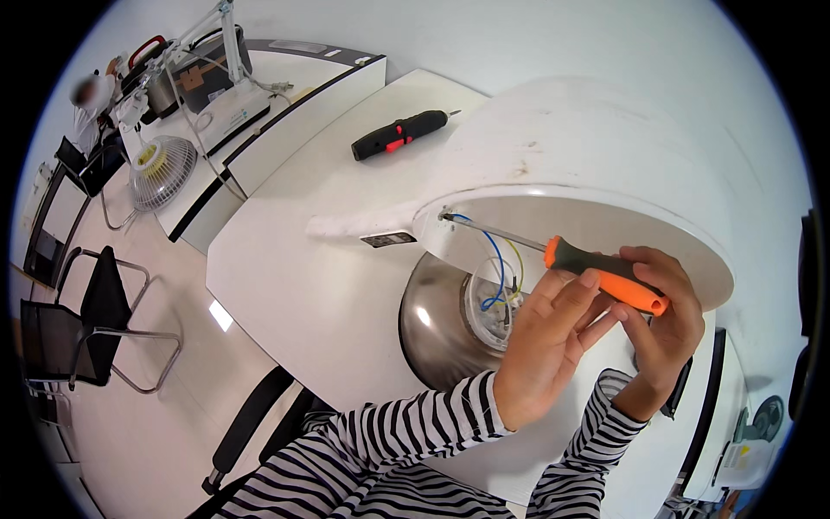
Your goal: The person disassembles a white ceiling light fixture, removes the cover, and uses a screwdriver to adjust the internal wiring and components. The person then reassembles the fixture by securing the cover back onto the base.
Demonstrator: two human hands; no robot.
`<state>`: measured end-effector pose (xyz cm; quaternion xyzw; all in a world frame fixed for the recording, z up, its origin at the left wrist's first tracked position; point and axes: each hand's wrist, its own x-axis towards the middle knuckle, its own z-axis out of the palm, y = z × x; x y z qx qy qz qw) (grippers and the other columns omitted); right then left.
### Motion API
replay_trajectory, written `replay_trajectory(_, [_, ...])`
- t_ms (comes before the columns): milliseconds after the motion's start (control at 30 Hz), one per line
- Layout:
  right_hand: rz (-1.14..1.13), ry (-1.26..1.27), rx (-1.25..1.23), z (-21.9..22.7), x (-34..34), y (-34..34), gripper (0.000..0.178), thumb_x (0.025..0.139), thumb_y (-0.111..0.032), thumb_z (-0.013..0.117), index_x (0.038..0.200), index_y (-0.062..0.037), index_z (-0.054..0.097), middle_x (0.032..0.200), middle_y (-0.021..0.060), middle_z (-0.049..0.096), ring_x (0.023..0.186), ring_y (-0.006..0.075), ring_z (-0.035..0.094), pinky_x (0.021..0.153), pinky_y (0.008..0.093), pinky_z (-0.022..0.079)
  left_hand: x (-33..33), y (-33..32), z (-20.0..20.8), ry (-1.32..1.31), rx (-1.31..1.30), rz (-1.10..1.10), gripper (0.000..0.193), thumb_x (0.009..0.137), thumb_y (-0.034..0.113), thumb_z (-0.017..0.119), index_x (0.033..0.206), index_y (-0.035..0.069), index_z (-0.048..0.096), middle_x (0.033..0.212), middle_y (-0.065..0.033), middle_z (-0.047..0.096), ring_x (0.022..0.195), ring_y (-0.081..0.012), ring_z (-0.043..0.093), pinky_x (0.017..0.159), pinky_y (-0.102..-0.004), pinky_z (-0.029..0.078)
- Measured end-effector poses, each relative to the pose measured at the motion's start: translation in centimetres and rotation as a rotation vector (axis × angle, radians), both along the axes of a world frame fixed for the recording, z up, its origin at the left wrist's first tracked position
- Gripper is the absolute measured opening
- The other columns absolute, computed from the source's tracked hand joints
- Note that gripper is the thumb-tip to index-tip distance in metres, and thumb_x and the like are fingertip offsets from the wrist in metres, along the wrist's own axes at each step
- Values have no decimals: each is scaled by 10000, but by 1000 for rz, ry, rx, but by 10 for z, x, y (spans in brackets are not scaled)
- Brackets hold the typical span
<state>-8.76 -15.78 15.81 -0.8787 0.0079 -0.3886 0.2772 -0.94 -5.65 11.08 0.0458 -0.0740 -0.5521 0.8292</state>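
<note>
A screwdriver (605, 273) with an orange and dark handle is held in both hands. My right hand (670, 316) wraps its fingers round the rear of the handle. My left hand (545, 346) is closed on the handle's underside, its thumb against the grip. The steel shaft reaches left into a small hole at the inner edge of a large white curved housing (571, 156). Blue and yellow-green wires (497, 277) run down from the housing to a shiny metal bowl-shaped body (437, 333) with a clear plastic part, partly hidden by my left hand.
A black and red cordless screwdriver (399, 136) lies on the white table (294, 233) behind the housing. At the far left are a desk with a lamp, a wire-caged heater (162, 171), black chairs (99, 320) and a person (91, 99). A small fan (765, 419) stands at right.
</note>
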Motion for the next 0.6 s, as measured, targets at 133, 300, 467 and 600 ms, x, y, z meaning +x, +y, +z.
replay_trajectory(133, [16,-53,-29,-7,0,-1,302,603,-4,686,878,15,563,934,230,570,817,297,594,686,318,487,-2,0,0,38,9,-16,227,875,215,467,1044,64,451,1095,-33,464,1008,-149,481,872,-261,431])
replay_trajectory(300, [31,-54,-12,-8,0,-1,277,619,-16,676,867,20,559,926,238,569,800,293,599,675,315,487,-3,1,-2,54,14,-10,222,877,217,463,1019,47,443,1077,-53,477,1006,-156,484,893,-269,420])
replay_trajectory(467, [0,-59,-21,-7,1,1,259,635,-33,665,866,17,562,925,241,569,807,297,594,681,318,481,0,1,-2,26,0,-28,208,876,213,464,988,38,444,1044,-66,499,984,-151,503,900,-266,415])
replay_trajectory(600, [-35,-59,-53,-5,-3,0,253,640,-39,661,868,16,564,930,236,570,818,297,591,691,317,478,0,-1,-1,42,-6,-53,188,873,206,472,970,46,452,1041,-69,505,973,-143,511,896,-260,414])
